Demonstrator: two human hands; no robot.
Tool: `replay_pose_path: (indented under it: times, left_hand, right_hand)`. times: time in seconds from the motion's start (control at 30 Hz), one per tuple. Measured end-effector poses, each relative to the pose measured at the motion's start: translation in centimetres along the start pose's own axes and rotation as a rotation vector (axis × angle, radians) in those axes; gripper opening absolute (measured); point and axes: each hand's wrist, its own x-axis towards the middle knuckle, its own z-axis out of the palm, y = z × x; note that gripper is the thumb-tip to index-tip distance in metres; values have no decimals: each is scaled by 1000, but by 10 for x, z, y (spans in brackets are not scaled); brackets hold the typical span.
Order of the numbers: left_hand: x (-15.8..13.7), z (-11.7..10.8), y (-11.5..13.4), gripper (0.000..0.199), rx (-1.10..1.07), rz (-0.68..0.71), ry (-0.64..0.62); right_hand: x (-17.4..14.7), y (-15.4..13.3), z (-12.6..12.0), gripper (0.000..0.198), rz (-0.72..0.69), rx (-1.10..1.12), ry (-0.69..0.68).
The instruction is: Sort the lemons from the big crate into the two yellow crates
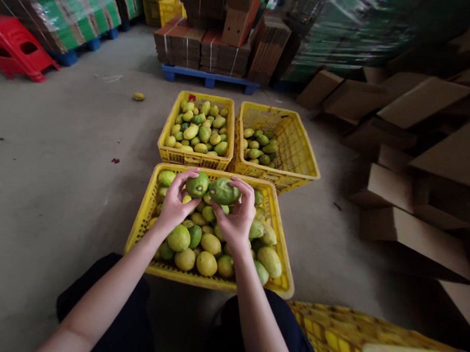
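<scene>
Between the thumb and fingers of my left hand [178, 198] is a round green lemon [197, 185]. My right hand [237, 212] grips a longer, darker green lemon [222, 191] with a bumpy skin. The two fruits are held side by side, close together, above a yellow plastic crate [210, 283] full of green and yellow lemons. Both forearms reach over the crate's near rim. Part of the fruit below is hidden by my hands and wrists.
Behind stand a yellow crate of lemons [169, 156] and a partly filled crate [298, 147]. Another crate [348, 331] is at lower right. Cardboard boxes [414, 168] pile up on the right. A loose lemon [139, 96] lies on the floor; a red stool [20, 47] stands left.
</scene>
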Motion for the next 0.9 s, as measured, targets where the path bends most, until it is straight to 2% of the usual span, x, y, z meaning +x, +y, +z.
replay_pose_path:
  times: [0.13, 0.23, 0.33, 0.4, 0.47, 0.57, 0.63, 0.77, 0.9]
  left_hand:
    - [0, 0, 3, 47, 32, 4, -1]
    - [1, -2, 6, 53, 14, -48, -15]
    - [1, -4, 5, 58, -67, -215, -60]
    - [1, -5, 1, 53, -170, -375, -50]
    - [2, -4, -3, 47, -275, -518, 6]
    - [5, 0, -6, 44, -363, -669, 104]
    - [7, 3, -2, 43, -402, -745, 143]
    - [11, 7, 11, 43, -531, -840, 121]
    - [12, 8, 21, 39, -644, -933, 127]
  right_hand:
    - [0, 0, -1, 39, 40, 34, -6]
    - [2, -1, -3, 43, 139, 124, -30]
    - [5, -6, -6, 54, 357, 333, -107]
    - [7, -10, -6, 59, 541, 523, -132]
    - [8, -13, -4, 64, 697, 685, -121]
    - [10, -15, -1, 69, 838, 848, -85]
    - [11, -15, 1, 65, 907, 932, -50]
    - [14, -14, -1, 35, 1058, 1039, -54]
    - [18, -18, -2, 30, 1137, 1043, -93]
